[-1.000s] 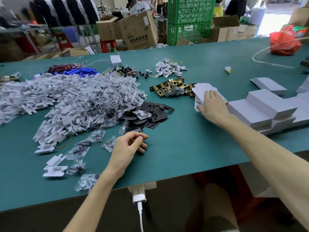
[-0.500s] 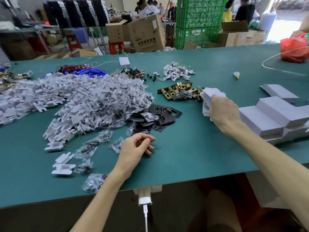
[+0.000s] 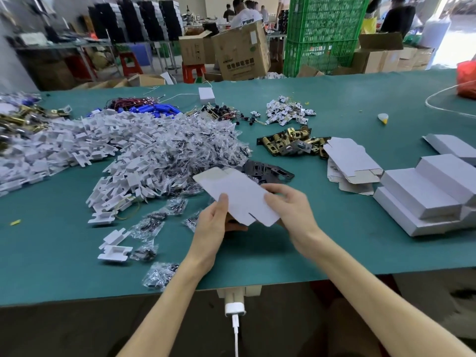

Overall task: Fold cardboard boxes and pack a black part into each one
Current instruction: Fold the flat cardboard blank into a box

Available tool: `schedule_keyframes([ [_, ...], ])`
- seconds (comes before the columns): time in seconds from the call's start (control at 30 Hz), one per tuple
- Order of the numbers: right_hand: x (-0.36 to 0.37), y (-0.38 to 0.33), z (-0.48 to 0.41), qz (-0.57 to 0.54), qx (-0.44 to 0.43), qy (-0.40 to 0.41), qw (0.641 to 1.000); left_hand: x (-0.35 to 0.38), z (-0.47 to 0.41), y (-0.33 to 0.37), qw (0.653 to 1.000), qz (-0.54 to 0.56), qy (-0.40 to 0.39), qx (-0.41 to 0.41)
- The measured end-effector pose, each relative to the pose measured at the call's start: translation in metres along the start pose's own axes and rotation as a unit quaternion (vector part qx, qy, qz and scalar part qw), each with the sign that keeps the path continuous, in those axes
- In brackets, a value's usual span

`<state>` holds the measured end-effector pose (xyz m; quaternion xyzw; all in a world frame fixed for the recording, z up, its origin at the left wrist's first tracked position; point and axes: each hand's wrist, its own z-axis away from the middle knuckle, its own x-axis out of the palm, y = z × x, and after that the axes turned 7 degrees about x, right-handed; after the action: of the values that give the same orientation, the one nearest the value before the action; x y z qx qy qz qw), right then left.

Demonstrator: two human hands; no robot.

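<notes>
Your two hands hold one flat white cardboard box blank (image 3: 239,197) just above the green tabletop (image 3: 334,248), near the middle of its front edge. Your left hand (image 3: 212,225) pinches the blank's near left side, thumb on top and fingers beneath. Your right hand (image 3: 291,212) pinches its near right corner the same way. The pile of flat black metal parts (image 3: 273,171) lies just beyond the blank. A stack of unfolded white blanks (image 3: 353,163) and several folded white boxes (image 3: 422,194) sit towards the right edge.
</notes>
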<state>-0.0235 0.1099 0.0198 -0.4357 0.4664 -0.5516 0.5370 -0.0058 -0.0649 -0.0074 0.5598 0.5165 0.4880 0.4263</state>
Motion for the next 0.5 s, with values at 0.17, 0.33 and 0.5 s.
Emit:
schedule_keyframes([
  [0.17, 0.013, 0.017, -0.002, -0.089, 0.061, -0.061, 0.992, 0.0, 0.002, 0.004, 0.999, 0.043, 0.023, 0.0],
  [0.33, 0.01, 0.024, 0.0, -0.108, 0.034, -0.076, 0.991, -0.002, 0.002, 0.005, 0.997, 0.077, 0.012, -0.004],
  [0.5, 0.008, 0.024, 0.004, -0.103, 0.015, -0.107, 0.989, -0.005, 0.001, 0.003, 0.997, 0.08, 0.006, -0.011],
])
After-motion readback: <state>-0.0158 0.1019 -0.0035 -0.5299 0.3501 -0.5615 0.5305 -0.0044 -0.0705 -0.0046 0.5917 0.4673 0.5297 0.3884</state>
